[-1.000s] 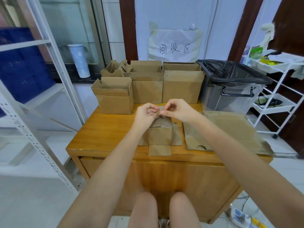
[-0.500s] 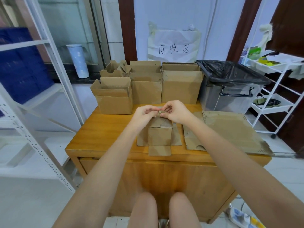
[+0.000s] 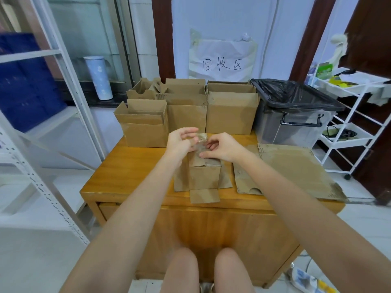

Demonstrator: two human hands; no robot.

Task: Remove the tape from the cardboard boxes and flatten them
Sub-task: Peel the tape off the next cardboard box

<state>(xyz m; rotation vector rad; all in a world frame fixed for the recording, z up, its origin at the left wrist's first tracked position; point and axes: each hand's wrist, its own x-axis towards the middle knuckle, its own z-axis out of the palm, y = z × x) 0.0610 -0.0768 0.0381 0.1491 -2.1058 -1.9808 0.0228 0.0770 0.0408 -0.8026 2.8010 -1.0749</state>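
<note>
- Clear tape strip (image 3: 200,141) stands lifted off the small cardboard box (image 3: 204,173) at the counter's (image 3: 131,166) middle, flaps splayed.
- My left hand (image 3: 181,140): grip looks pinched on the tape, though it's blurred.
- My right hand (image 3: 222,146): grip curled, fingertips pressing the box top.
- Flattened cardboard (image 3: 296,166) lies right; three open boxes (image 3: 188,115) behind, lined bin (image 3: 292,115) beside them.

Both hands (image 3: 203,144) over small box (image 3: 204,173) — clear tape (image 3: 201,142) between them, wooden table (image 3: 135,166)
</note>
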